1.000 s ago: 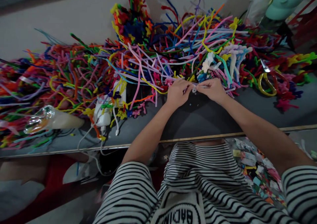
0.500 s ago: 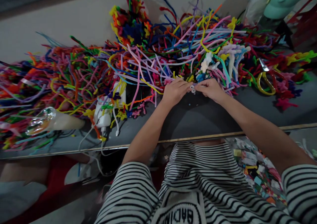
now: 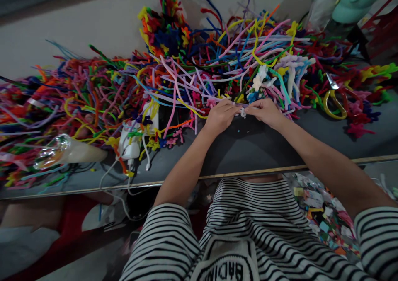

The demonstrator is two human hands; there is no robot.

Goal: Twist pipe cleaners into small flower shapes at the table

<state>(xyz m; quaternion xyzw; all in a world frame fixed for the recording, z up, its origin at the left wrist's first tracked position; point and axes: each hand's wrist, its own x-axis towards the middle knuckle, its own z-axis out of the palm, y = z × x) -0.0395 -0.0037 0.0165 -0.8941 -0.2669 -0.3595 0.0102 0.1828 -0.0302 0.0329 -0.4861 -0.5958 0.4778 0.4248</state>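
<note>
At the front of the pipe cleaner heap, my left hand (image 3: 221, 116) and my right hand (image 3: 265, 112) nearly meet, fingertips pinched. Between them is a small white piece (image 3: 243, 112) with rounded parts, too small to name exactly; both hands' fingertips are at it. A short lilac strip, like a pipe cleaner (image 3: 241, 105), shows just behind the fingertips. Whether the strip is joined to the white piece I cannot tell. Beyond my right hand stands a bunch of pale fuzzy flowers (image 3: 260, 77), white ones nearest. Tiny specks lie on the dark tabletop (image 3: 248, 152) below my hands.
Colourful pipe cleaners (image 3: 93, 86) pile along the wall. Yellow-handled scissors (image 3: 334, 102) lie to the right. A white charger with cables (image 3: 129, 146) and a clear-and-beige bag (image 3: 83, 151) lie left. A mint-green head-shaped object (image 3: 353, 3) stands back right. Another person's leg (image 3: 31, 214) shows lower left.
My hands stay in nearly the same place, fingertips still together. The small white piece between them has turned slightly. The whole view has shifted a little.
</note>
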